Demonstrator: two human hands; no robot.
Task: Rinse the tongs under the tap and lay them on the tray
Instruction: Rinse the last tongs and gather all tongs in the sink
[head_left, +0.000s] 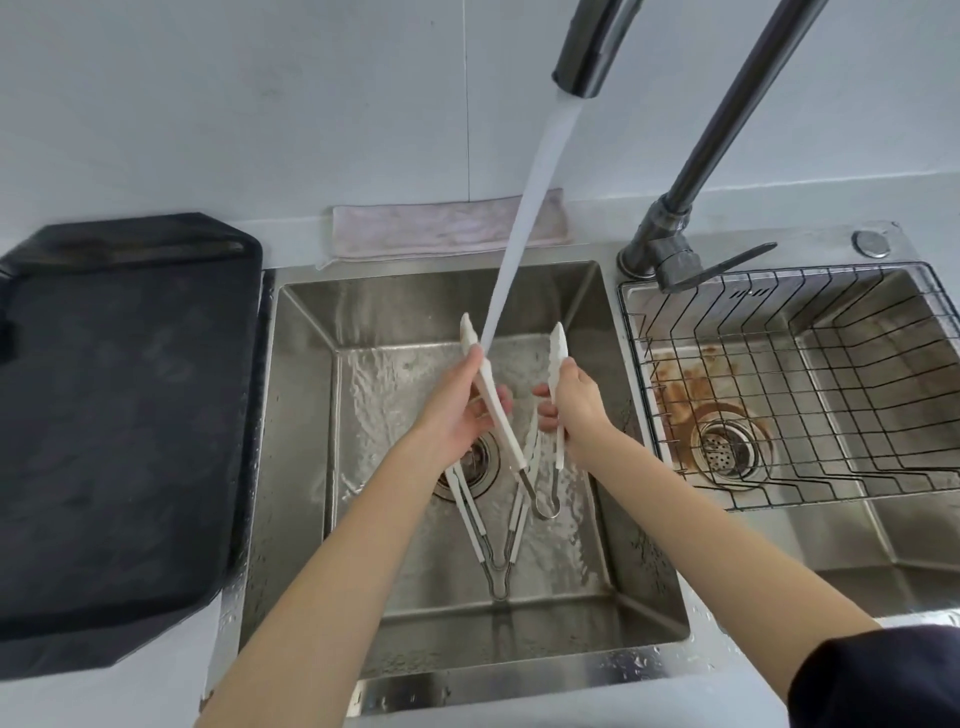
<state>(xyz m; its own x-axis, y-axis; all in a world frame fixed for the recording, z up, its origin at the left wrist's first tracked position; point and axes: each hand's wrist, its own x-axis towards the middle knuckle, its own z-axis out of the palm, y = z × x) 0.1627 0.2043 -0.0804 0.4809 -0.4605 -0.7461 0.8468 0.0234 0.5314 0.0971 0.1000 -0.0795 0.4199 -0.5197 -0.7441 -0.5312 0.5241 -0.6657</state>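
Observation:
White tongs (501, 415) with a metal hinge loop are held spread open over the left sink basin (301, 441). My left hand (457, 410) grips the left arm of the tongs, my right hand (576, 405) grips the right arm. Water runs from the tap spout (587, 47) and strikes the left arm just above my left hand. A second pair of white tongs (493, 540) lies on the basin floor beneath, hinge toward me. The black tray (119, 426) sits on the counter left of the sink.
A pink cloth (447, 228) lies behind the basin. The tap base and lever (670, 254) stand between the basins. The right basin (857, 551) holds a black wire rack (810, 384) over a rust-stained drain (724, 447).

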